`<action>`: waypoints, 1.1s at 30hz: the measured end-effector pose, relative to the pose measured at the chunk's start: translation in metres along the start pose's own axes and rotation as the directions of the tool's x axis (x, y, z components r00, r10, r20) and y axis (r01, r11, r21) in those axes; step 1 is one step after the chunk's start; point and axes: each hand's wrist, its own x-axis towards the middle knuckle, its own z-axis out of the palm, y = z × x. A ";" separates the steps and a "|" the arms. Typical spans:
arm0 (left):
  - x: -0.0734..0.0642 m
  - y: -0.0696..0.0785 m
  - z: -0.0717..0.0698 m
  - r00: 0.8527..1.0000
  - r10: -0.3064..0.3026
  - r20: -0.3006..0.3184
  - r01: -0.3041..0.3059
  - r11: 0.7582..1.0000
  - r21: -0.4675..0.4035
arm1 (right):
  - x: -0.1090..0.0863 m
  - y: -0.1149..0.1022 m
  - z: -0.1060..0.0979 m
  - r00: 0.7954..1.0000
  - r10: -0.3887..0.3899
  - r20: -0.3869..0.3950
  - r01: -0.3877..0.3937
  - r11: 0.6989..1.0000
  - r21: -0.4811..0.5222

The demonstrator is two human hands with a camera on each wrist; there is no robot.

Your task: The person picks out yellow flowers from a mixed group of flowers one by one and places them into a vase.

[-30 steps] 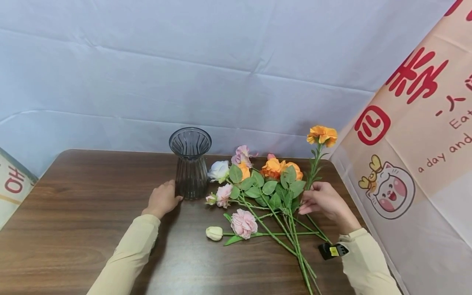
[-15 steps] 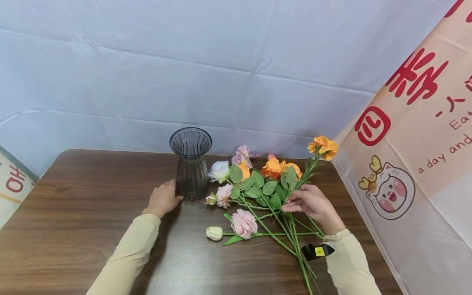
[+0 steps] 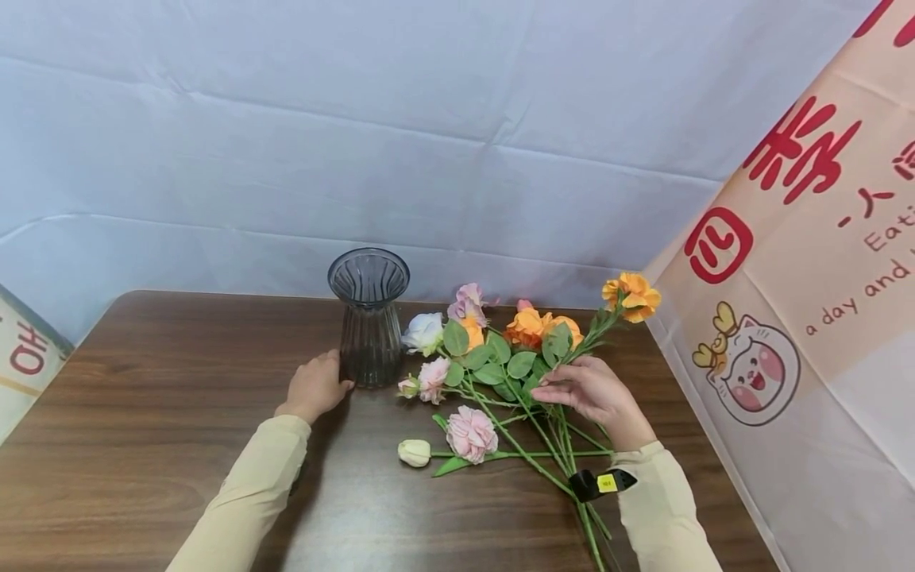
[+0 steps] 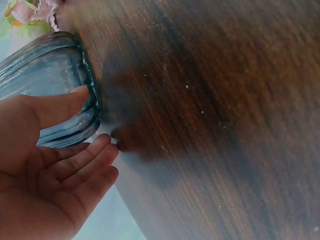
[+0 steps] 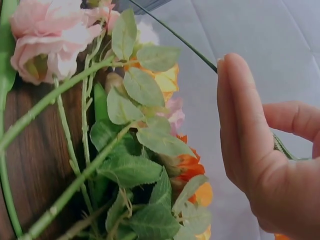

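A ribbed, smoke-grey glass vase [image 3: 370, 338] with a flared mouth stands upright near the table's back edge. My left hand [image 3: 315, 387] holds its base from the left; in the left wrist view the thumb [image 4: 60, 106] lies along the glass and the other fingers sit by the bottom rim. My right hand [image 3: 592, 395] pinches the green stem [image 5: 177, 37] of an orange flower [image 3: 632, 297] between thumb and straight fingers. The bloom leans out to the right, above the other flowers. In the right wrist view, the stem's thin end extends past the fingertips.
Several artificial flowers lie right of the vase: a white rose [image 3: 425, 332], a purple bloom [image 3: 468, 303], orange blooms [image 3: 529, 327], a pink flower [image 3: 472, 434] and a cream tulip [image 3: 415, 454]. Their stems [image 3: 584, 524] cross toward the front. Cloth walls [image 3: 457, 159] border the brown table [image 3: 179, 445].
My right hand has moved left over the flowers with the orange flower, whose stem has tilted from nearly upright to slanting, bloom lower and to the right. The left hand and vase stay put.
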 end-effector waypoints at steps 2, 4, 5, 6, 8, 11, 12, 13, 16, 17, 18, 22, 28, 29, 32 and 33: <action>0.000 0.000 0.000 1.000 0.002 0.002 -0.002 1.000 0.002 | 0.001 0.001 0.001 1.000 0.000 0.005 0.000 0.999 0.036; 0.000 0.000 0.000 1.000 0.004 0.003 -0.004 1.000 0.004 | 0.001 0.002 0.002 1.000 -0.003 0.014 0.002 0.997 0.073; 0.000 0.000 0.000 1.000 0.004 0.004 -0.004 1.000 0.003 | 0.002 0.003 0.002 1.000 -0.006 0.016 0.005 0.997 0.083; 0.000 0.000 0.000 1.000 0.004 0.005 -0.004 1.000 0.004 | 0.002 0.004 0.003 1.000 -0.009 0.019 0.007 0.995 0.095; -0.001 0.001 -0.001 1.000 0.003 0.007 -0.003 1.000 0.004 | 0.003 0.005 0.004 0.999 -0.017 0.032 0.013 0.994 0.109; -0.001 0.001 -0.001 1.000 0.002 0.009 -0.002 1.000 0.005 | 0.005 0.007 0.006 0.999 -0.026 0.040 0.021 0.992 0.125; -0.001 0.001 -0.002 1.000 0.001 0.009 -0.001 1.000 0.005 | 0.005 0.007 0.007 0.999 -0.026 0.045 0.020 0.990 0.139; -0.001 0.001 -0.002 1.000 -0.001 0.009 0.001 1.000 0.006 | 0.006 0.007 0.008 0.999 -0.027 0.046 0.020 0.990 0.141; -0.001 0.001 -0.002 1.000 -0.005 0.009 0.005 1.000 0.005 | 0.007 0.007 0.010 0.999 -0.021 0.046 0.014 0.987 0.160; -0.001 0.001 -0.003 1.000 -0.006 0.009 0.006 1.000 0.004 | 0.008 0.007 0.010 0.999 -0.019 0.044 0.011 0.986 0.166; -0.001 0.001 -0.003 1.000 -0.007 0.009 0.007 1.000 0.004 | 0.008 0.006 0.011 0.999 -0.014 0.042 0.007 0.986 0.166; -0.002 0.001 -0.003 1.000 -0.009 0.018 0.009 1.000 0.002 | 0.009 0.004 0.013 1.000 -0.001 0.030 -0.004 0.987 0.161; -0.002 -0.001 -0.001 1.000 -0.009 0.013 0.009 1.000 -0.007 | 0.011 0.004 0.015 0.999 0.019 0.031 -0.023 0.990 0.141; -0.002 -0.001 0.000 1.000 -0.009 0.011 0.009 1.000 -0.007 | 0.012 0.005 0.015 0.999 0.022 0.030 -0.026 0.990 0.139; -0.001 -0.002 0.001 1.000 -0.007 0.013 0.007 1.000 -0.011 | 0.013 0.007 0.016 0.999 0.030 0.020 -0.033 0.990 0.136; -0.001 -0.002 0.000 1.000 -0.007 0.016 0.007 1.000 -0.012 | 0.014 0.008 0.017 0.999 0.030 0.017 -0.032 0.989 0.141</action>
